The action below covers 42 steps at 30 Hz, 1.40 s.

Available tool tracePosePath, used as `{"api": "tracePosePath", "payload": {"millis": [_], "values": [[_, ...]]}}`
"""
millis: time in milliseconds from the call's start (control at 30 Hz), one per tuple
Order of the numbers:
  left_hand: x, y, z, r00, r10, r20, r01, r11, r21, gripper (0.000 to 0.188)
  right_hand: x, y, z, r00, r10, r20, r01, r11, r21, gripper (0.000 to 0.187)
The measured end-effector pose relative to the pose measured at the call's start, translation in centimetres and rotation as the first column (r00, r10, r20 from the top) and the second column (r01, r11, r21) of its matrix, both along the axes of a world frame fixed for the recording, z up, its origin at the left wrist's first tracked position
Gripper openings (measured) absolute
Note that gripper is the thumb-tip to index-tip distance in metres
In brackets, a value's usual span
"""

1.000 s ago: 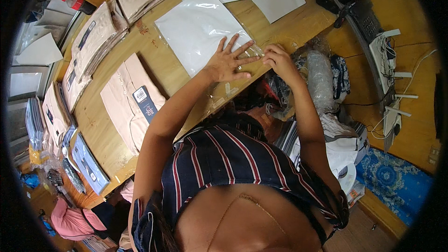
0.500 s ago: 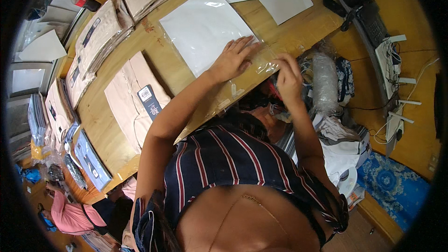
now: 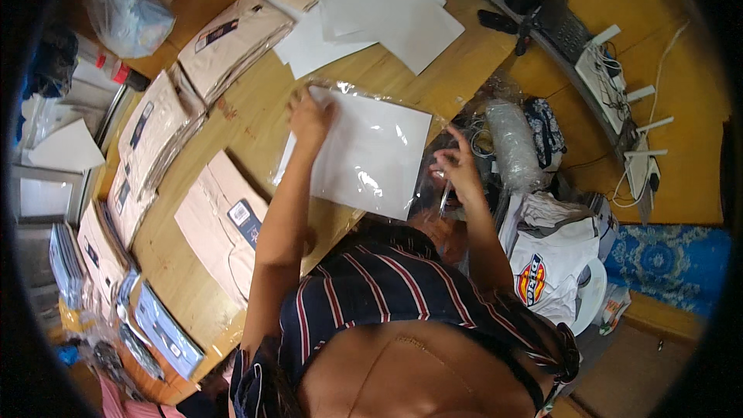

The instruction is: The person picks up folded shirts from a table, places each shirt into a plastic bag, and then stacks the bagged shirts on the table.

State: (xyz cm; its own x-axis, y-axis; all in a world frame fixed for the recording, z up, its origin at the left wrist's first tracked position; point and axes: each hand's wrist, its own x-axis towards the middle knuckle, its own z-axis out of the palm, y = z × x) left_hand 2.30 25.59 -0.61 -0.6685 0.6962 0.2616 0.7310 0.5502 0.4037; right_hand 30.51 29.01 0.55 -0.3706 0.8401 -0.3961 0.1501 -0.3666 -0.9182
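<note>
A clear plastic bag with a white sheet [image 3: 373, 151] inside lies across the table's near edge, its near right part overhanging. My left hand [image 3: 311, 118] is at the bag's far left corner, fingers bent over the plastic and closed on it. Beyond the bag's right side, my right hand [image 3: 458, 166] is raised with its fingers apart, and I see nothing in it. A folded pale pink shirt [image 3: 220, 220] with a dark tag lies left of my left forearm.
Loose white sheets [image 3: 387, 0] lie at the far side. Stacks of bagged pink shirts [image 3: 151, 135] line the left edge, with a bagged blue shirt [image 3: 166, 329] nearer. A plastic roll [image 3: 517, 147] and white garments [image 3: 553, 251] are at right, below a shelf holding a phone and routers [image 3: 611, 81].
The bag with the white sheet has turned and come nearer my body. My left hand has moved from its right edge to its far left corner; my right hand's fingers have spread.
</note>
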Motion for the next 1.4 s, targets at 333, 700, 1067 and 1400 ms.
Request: {"api": "tracePosePath", "payload": {"millis": [333,700,1067,1400], "values": [[-5.7,-4.6,-1.1,0.827,-0.117,0.55,0.026,0.985,0.17,0.027,2.0,0.2,-0.4,0.976,-0.117,-0.182,0.15,0.972,0.179,0.066],[-7.5,-21.1,7.2,0.91,0.412,0.045,-0.406,0.908,-0.101,0.061,-2.2,17.0,3.5,0.925,-0.312,-0.217,0.355,0.914,0.196,0.059],[-2.8,-12.0,6.5,0.989,0.01,-0.146,-0.017,0.999,-0.047,0.045,0.3,32.7,-1.7,0.241,-0.58,0.778,-0.68,0.471,0.562,0.028],[-7.5,-6.2,2.1,0.995,-0.104,0.013,0.104,0.992,-0.07,0.027,-7.1,39.0,6.0,0.545,-0.664,0.512,-0.666,0.029,0.746,0.016]]}}
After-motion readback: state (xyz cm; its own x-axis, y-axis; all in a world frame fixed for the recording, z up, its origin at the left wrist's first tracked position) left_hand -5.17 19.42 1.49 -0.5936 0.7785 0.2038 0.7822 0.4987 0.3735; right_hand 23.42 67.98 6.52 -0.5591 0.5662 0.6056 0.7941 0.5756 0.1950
